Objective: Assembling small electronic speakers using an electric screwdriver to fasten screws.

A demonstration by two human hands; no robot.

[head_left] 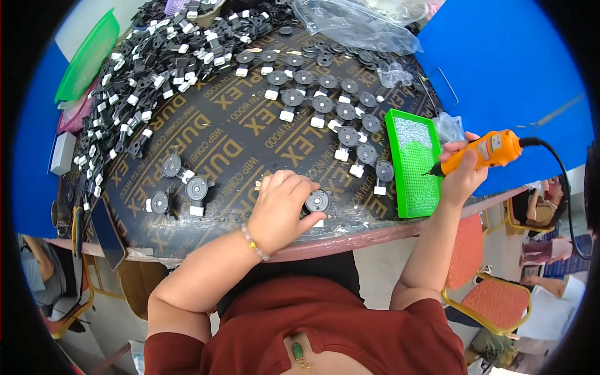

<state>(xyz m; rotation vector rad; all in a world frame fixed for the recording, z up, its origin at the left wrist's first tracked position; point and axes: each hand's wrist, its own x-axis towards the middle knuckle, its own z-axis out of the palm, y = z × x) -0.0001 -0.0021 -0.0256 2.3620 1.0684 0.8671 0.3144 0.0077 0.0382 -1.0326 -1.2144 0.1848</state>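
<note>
My left hand [279,203] rests on the table near its front edge, fingers bent and thumb out, around the side of a black round part [318,200] with a white tab. The fingertips are partly hidden behind the hand. In my right hand [464,172] is an orange electric screwdriver [490,150], its dark tip pointing left over a green perforated tray [403,206]. Small silvery screws [412,132] lie in that tray. Left of my left hand sit three similar round parts, one of them a black disc [197,187].
A big heap of black and white parts [162,69] covers the far left. Rows of round parts [322,104] stand at centre right. Clear plastic bags [356,25] lie at the back. The screwdriver's black cable [565,181] loops down on the right. A phone [107,231] lies at the left edge.
</note>
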